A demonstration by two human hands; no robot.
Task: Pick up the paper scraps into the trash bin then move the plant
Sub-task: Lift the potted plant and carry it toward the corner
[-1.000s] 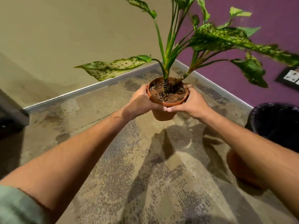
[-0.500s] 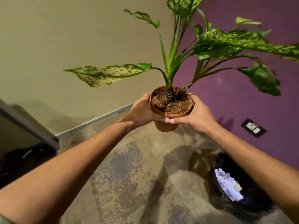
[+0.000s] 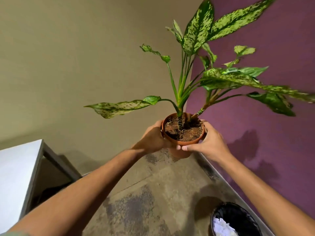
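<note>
We have the plant point(image 3: 196, 79) up off the floor, its terracotta pot point(image 3: 183, 133) clasped between both hands out at arm's length, dead ahead at twelve o'clock; the left hand point(image 3: 151, 138) wraps the pot's nine o'clock side, the right hand point(image 3: 209, 142) curls round its three o'clock side, fingertips nearly meeting on the near wall just under the rim; both hands are equally close, neither leading. The stems rise roughly upright from the soil, leaning a touch toward one o'clock, and the long speckled leaves fan out wide, most of them toward the purple wall point(image 3: 272, 133) at two and three o'clock; that spread is what we judge the coming move turns on, since the foliage will brush the wall before the pot does. The trash bin point(image 3: 238, 217) sits low at five o'clock with white paper scraps point(image 3: 223, 227) already inside, so the scraps look done. A pale table edge point(image 3: 20, 167) lies at eight o'clock, well apart from the pot; it may be where we set down, though we cannot tell.
</note>
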